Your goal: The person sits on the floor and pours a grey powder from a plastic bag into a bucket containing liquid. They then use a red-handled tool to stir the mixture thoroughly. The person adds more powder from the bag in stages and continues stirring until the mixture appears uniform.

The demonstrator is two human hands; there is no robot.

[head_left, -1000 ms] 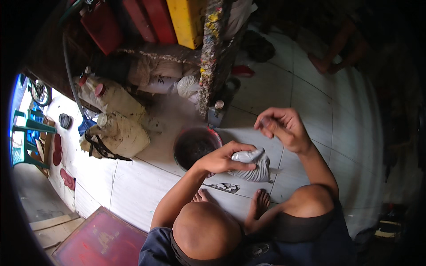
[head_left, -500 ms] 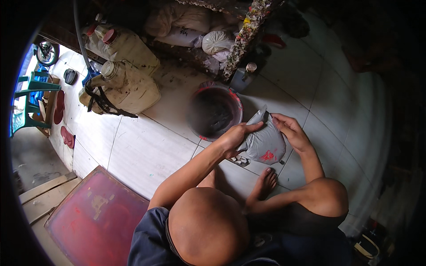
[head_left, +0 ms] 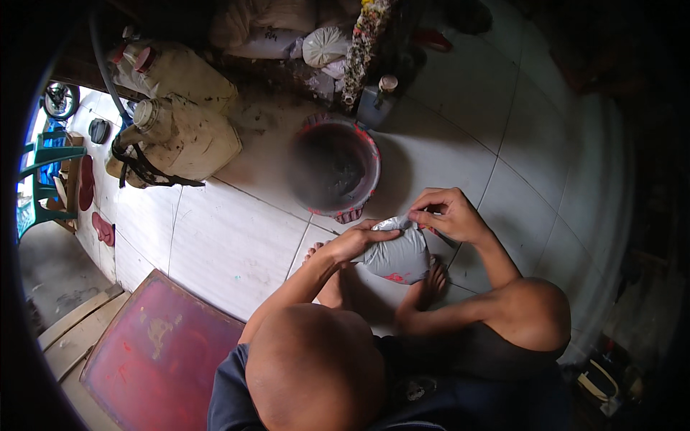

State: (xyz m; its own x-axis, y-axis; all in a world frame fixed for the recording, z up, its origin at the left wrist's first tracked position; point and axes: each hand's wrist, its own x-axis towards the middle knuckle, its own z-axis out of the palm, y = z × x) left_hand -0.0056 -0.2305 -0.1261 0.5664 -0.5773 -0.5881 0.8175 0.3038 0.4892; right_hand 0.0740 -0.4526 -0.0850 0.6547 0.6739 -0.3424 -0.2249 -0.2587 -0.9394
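A plump grey plastic bag with red smears on its lower part hangs between my hands, over my feet. My left hand grips its left side, thumb laid across the upper part. With bent fingers pressed together, my right hand pinches the gathered top of the bag at its right end. What fills the bag is hidden. Just beyond stands a dark basin with a red-stained rim; its inside looks dark and partly blurred.
Dirty jerrycans stand at the left, one with a black strap. A small bottle is behind the basin, beside a crusted post. Tied sacks lie at the back. A worn red board is near my left knee.
The bag has come closer to me and a little left, away from the basin. My right hand has shifted from the bag's right edge to a pinch on its top. The view has shifted slightly.
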